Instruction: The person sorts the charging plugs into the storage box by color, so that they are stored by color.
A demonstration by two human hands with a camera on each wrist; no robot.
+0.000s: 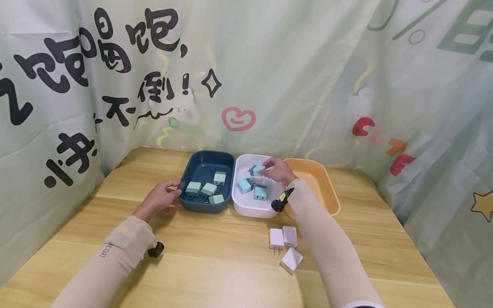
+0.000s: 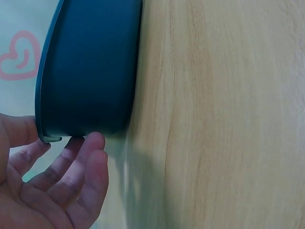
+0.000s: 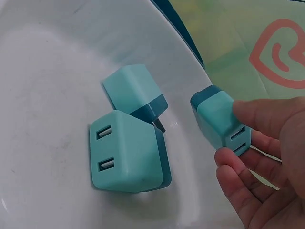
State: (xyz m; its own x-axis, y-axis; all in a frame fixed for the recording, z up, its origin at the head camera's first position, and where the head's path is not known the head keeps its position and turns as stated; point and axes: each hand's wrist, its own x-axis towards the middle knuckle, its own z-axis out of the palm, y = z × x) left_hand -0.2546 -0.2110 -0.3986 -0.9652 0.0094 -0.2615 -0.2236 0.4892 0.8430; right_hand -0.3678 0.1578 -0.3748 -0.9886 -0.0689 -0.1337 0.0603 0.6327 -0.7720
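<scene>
My right hand pinches a light blue USB charger between thumb and fingers, over the far part of the white bin. Its two ports face toward the fingers in the right wrist view. Two more blue chargers, one with its ports showing and another beside it, lie in that bin. At the left, my left hand grips the rim of a dark blue bin, thumb at the edge and fingers against the outer wall. Inside the dark blue bin lie several pale green chargers.
An orange bin stands right of the white one, partly behind my right forearm. Three white chargers, among them one tilted, lie on the wooden table in front. A printed curtain hangs behind the table.
</scene>
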